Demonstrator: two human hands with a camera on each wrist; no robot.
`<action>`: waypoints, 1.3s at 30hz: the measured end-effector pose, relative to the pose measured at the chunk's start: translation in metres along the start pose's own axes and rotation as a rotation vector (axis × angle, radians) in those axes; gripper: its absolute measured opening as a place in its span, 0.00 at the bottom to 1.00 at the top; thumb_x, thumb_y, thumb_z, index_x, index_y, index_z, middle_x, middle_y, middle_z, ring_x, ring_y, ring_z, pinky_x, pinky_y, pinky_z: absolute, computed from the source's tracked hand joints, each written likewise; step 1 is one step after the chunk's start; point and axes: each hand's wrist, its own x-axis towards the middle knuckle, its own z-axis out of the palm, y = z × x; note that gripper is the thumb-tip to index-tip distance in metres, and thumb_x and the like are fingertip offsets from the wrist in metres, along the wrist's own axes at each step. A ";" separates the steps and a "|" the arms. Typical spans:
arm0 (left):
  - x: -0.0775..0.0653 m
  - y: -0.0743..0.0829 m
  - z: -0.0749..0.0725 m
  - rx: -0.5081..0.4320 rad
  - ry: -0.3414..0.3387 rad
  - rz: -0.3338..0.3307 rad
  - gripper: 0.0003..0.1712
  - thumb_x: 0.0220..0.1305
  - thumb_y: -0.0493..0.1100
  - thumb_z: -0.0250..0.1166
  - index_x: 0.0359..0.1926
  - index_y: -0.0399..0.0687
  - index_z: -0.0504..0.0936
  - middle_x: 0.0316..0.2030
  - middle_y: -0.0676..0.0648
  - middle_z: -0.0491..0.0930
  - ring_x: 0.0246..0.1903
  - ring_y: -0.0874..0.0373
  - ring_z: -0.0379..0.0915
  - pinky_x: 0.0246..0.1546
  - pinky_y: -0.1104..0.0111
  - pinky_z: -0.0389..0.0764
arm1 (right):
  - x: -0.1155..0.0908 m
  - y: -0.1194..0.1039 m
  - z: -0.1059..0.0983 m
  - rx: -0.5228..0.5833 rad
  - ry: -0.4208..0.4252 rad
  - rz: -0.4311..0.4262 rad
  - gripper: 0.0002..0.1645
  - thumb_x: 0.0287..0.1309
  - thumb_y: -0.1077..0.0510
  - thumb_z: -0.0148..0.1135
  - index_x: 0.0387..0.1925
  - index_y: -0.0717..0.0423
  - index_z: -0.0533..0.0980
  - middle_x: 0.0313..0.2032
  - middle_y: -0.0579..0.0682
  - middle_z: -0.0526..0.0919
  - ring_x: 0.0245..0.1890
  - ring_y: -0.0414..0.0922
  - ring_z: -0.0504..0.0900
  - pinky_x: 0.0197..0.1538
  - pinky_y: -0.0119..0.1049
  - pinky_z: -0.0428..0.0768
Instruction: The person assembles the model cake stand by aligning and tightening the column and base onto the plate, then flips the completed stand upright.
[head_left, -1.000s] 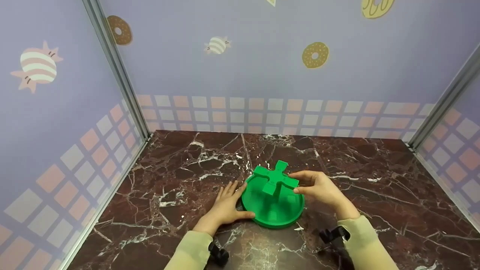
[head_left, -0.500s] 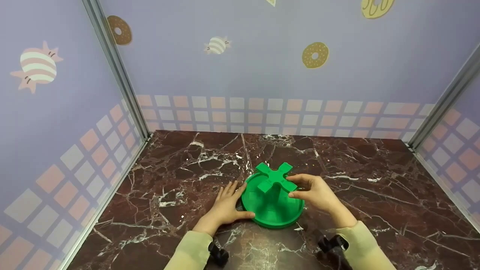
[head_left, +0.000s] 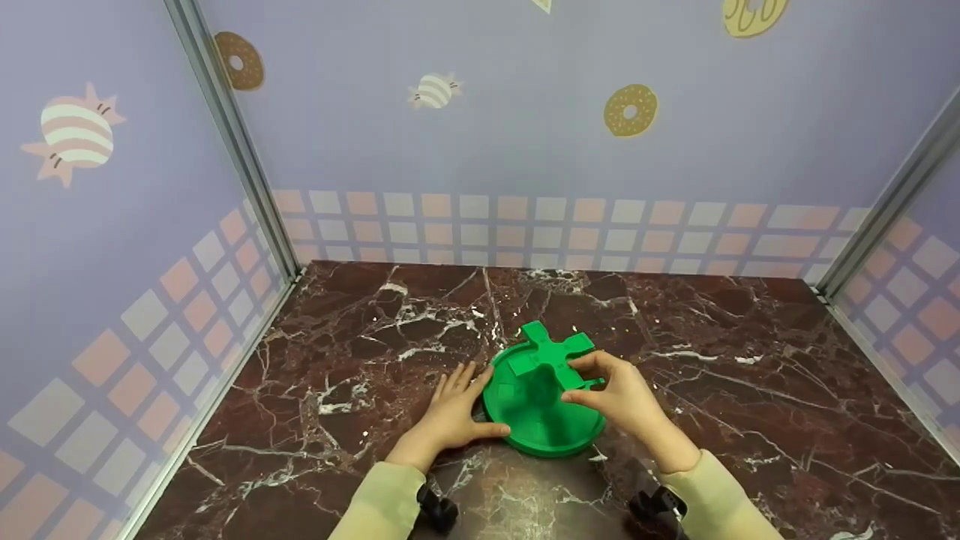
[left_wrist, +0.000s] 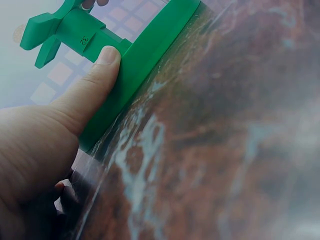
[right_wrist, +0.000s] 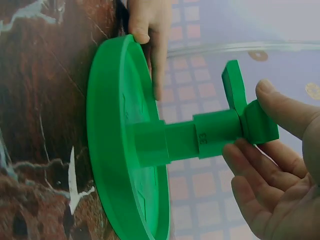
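A round green dish (head_left: 536,447) with a low rim sits on the table. From its centre rises a stepped green post (right_wrist: 181,141), marked 33 on the side seen in the right wrist view. A green cross-shaped top piece (head_left: 553,352) with flat arms crowns the post. My right hand (head_left: 621,388) pinches one arm of that cross, thumb on one face and fingers on the other. My left hand (head_left: 451,421) lies spread against the dish's left side, its thumb (left_wrist: 95,82) touching the rim and its fingers mostly straight.
Dark red marbled tabletop (head_left: 360,315) surrounds the dish. A patterned back wall (head_left: 510,150) stands behind it, with side panels at left and right joined by metal posts (head_left: 236,142). Black straps with small devices (head_left: 436,510) are on both wrists.
The cross-shaped top piece has turned clockwise, seen from above. My right hand has moved left and toward me with the arm it pinches. The dish and my left hand look unmoved.
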 end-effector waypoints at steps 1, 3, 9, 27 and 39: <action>0.000 0.000 0.000 0.001 0.000 0.000 0.64 0.54 0.71 0.73 0.83 0.53 0.53 0.81 0.33 0.48 0.82 0.34 0.38 0.80 0.38 0.38 | -0.001 -0.001 0.002 -0.009 0.011 0.002 0.26 0.51 0.57 0.80 0.52 0.59 0.82 0.53 0.57 0.87 0.51 0.54 0.85 0.50 0.40 0.88; 0.000 0.000 0.000 0.001 0.000 -0.001 0.64 0.54 0.71 0.73 0.83 0.52 0.53 0.81 0.33 0.48 0.82 0.34 0.38 0.80 0.38 0.39 | -0.002 -0.004 0.005 -0.029 0.037 0.007 0.26 0.50 0.57 0.81 0.50 0.58 0.82 0.52 0.56 0.87 0.50 0.53 0.86 0.49 0.39 0.88; 0.000 0.000 0.000 -0.013 -0.011 -0.013 0.63 0.56 0.70 0.73 0.83 0.53 0.53 0.81 0.34 0.47 0.82 0.35 0.37 0.81 0.38 0.37 | -0.006 -0.011 0.013 -0.100 0.091 0.006 0.26 0.48 0.55 0.82 0.48 0.57 0.81 0.49 0.52 0.88 0.47 0.50 0.86 0.47 0.41 0.88; 0.000 0.000 0.000 -0.010 0.003 0.001 0.63 0.55 0.70 0.73 0.82 0.52 0.53 0.81 0.33 0.48 0.82 0.35 0.38 0.81 0.38 0.37 | 0.005 -0.007 -0.025 -0.109 0.174 -0.037 0.20 0.54 0.57 0.78 0.46 0.58 0.82 0.43 0.54 0.89 0.42 0.49 0.88 0.44 0.31 0.86; -0.001 0.000 0.000 -0.008 -0.003 0.002 0.63 0.55 0.70 0.73 0.83 0.52 0.53 0.81 0.33 0.47 0.82 0.35 0.38 0.81 0.38 0.38 | 0.035 0.031 -0.041 0.117 -0.062 -0.035 0.27 0.66 0.61 0.68 0.64 0.65 0.75 0.62 0.68 0.80 0.58 0.61 0.84 0.51 0.32 0.87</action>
